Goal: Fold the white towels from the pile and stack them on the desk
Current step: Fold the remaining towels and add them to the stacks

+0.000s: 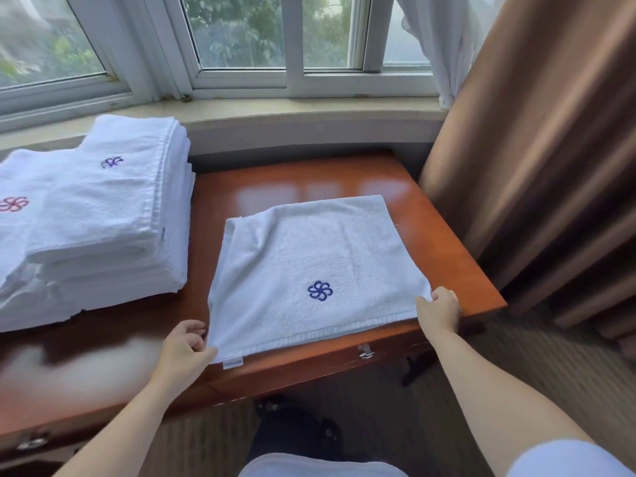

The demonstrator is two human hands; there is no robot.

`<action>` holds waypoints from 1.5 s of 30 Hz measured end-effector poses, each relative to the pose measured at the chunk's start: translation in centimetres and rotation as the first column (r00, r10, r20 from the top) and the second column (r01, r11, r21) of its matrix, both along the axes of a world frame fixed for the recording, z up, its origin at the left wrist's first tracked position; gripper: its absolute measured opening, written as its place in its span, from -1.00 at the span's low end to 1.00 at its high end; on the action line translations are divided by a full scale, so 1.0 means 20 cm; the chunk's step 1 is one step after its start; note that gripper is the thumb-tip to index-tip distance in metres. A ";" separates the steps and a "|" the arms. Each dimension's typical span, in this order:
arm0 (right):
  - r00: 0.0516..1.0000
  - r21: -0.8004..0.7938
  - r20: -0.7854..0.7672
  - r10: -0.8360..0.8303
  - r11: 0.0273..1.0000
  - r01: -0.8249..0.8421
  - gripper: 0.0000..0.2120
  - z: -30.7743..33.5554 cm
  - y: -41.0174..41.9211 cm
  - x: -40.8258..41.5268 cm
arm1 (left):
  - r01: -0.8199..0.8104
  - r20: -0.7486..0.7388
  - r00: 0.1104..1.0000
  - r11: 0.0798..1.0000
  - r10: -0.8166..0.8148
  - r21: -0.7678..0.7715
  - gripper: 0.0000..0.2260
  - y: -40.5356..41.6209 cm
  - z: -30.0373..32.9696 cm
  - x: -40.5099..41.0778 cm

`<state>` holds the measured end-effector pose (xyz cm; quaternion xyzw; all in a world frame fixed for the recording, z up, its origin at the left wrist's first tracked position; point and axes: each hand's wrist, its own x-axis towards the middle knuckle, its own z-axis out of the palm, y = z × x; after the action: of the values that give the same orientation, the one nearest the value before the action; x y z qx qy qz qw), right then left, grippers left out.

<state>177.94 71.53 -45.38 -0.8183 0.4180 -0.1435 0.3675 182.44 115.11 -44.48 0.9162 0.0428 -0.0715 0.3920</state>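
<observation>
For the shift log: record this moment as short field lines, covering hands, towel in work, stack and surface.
left hand: left hand pinches the near left corner of the towel
right hand: right hand grips the near right corner
towel in work: white towel, partly folded, flat, blue emblem up
stack: folded towels piled left of it, apart
surface: wooden desk under a window
beside: brown curtain on the right

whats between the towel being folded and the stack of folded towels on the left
Only a bare strip of the glossy wooden desk separates the towel being folded from the stack of folded towels. The head view shows nothing lying in that gap.
</observation>
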 end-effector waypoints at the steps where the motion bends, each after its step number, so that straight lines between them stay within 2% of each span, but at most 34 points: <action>1: 1.000 -0.018 -0.023 -0.005 1.000 0.005 -0.79 -0.01 0.01 0.00 | 0.038 0.001 0.999 0.996 -0.038 0.081 -0.70 0.01 0.00 -0.01; 2: 0.999 -0.025 -0.046 -0.014 1.000 0.013 -0.85 -0.01 0.01 -0.01 | 0.062 0.003 0.998 0.986 -0.063 0.157 -0.70 0.01 0.00 -0.02; 4: 0.993 -0.033 -0.086 -0.078 0.997 0.076 -0.91 0.00 0.03 0.00 | 0.045 0.026 0.998 0.977 -0.052 0.207 -0.80 0.00 -0.01 -0.03; 5: 0.986 -0.023 -0.103 -0.131 0.991 0.129 -0.83 0.00 0.03 0.01 | -0.004 0.051 0.999 0.985 -0.005 0.174 -0.88 -0.02 -0.01 -0.03; 7: 0.970 0.081 -0.116 -0.213 0.971 0.223 -0.65 0.03 0.02 0.02 | -0.155 -0.036 0.987 0.988 0.155 0.012 -0.69 -0.08 0.01 -0.03; 9: 0.967 0.224 -0.106 -0.233 0.942 0.252 -0.59 0.05 0.01 0.03 | -0.267 -0.164 0.954 0.960 0.250 -0.089 -0.57 -0.12 0.02 0.00; 10: 0.968 0.274 -0.095 -0.230 0.929 0.248 -0.62 0.06 0.00 0.03 | -0.290 -0.213 0.942 0.949 0.261 -0.120 -0.63 -0.14 0.03 0.01; 12: 0.972 0.343 -0.089 -0.217 0.909 0.235 -0.75 0.06 -0.02 0.03 | -0.319 -0.267 0.923 0.939 0.277 -0.128 -0.91 -0.16 0.02 0.02; 14: 0.978 0.390 -0.072 -0.197 0.897 0.210 -0.88 0.06 -0.04 0.03 | -0.375 -0.296 0.900 0.914 0.320 -0.153 -0.79 -0.18 0.02 0.04; 15: 0.980 0.400 -0.033 -0.198 0.896 0.194 -0.92 0.06 -0.04 0.02 | -0.413 -0.320 0.883 0.892 0.343 -0.185 -0.81 -0.18 0.02 0.05; 18: 0.954 0.346 0.139 -0.265 0.916 0.203 -0.85 0.05 -0.04 0.02 | -0.579 -0.398 0.796 0.765 0.456 -0.281 -0.92 -0.19 0.03 0.06; 20: 0.947 0.322 0.127 -0.296 0.915 0.243 -0.80 0.05 -0.04 0.01 | -0.618 -0.455 0.764 0.722 0.458 -0.311 -0.87 -0.19 0.04 0.04; 23: 0.957 0.271 -0.004 -0.290 0.921 0.280 -0.76 0.03 -0.06 0.00 | -0.533 -0.509 0.780 0.813 0.364 -0.236 -0.74 -0.18 0.05 0.02; 26: 0.950 0.135 -0.033 -0.310 0.941 0.312 -0.75 0.05 -0.03 -0.01 | -0.441 -0.629 0.745 0.871 0.221 -0.217 -0.57 -0.15 0.08 0.02; 29: 0.966 -0.186 -0.124 -0.226 0.962 0.201 -0.55 0.06 0.07 -0.01 | -0.364 -0.551 0.808 0.913 0.210 -0.186 -0.49 -0.17 0.08 0.05; 31: 0.992 -0.273 -0.122 -0.044 0.962 0.009 -0.54 0.05 0.14 0.01 | -0.308 -0.421 0.878 0.942 0.229 -0.131 -0.45 -0.22 0.07 0.09; 33: 0.981 -0.252 -0.138 0.134 0.953 -0.166 -0.55 0.03 0.20 0.06 | -0.239 -0.310 0.926 0.970 0.216 -0.037 -0.45 -0.26 0.06 0.14; 35: 0.960 -0.198 -0.154 0.232 0.945 -0.260 -0.56 0.02 0.24 0.11 | -0.215 -0.218 0.952 0.976 0.214 0.019 -0.48 -0.28 0.04 0.20; 38: 0.946 -0.162 -0.182 0.268 0.941 -0.297 -0.59 0.02 0.28 0.19 | -0.179 -0.144 0.972 0.982 0.187 0.067 -0.53 -0.32 0.01 0.28; 41: 0.934 -0.154 -0.213 0.288 0.934 -0.323 -0.62 0.02 0.31 0.25 | -0.161 -0.143 0.974 0.982 0.175 0.103 -0.63 -0.35 0.01 0.37; 45: 0.928 -0.181 -0.223 0.298 0.923 -0.339 -0.67 0.02 0.34 0.36 | -0.202 -0.083 0.973 0.967 0.216 0.153 -0.62 -0.38 0.02 0.49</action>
<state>185.22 78.35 -44.91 -0.9206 0.2940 -0.0469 0.2527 192.23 107.54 -44.07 0.9277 0.1636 -0.0715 0.3278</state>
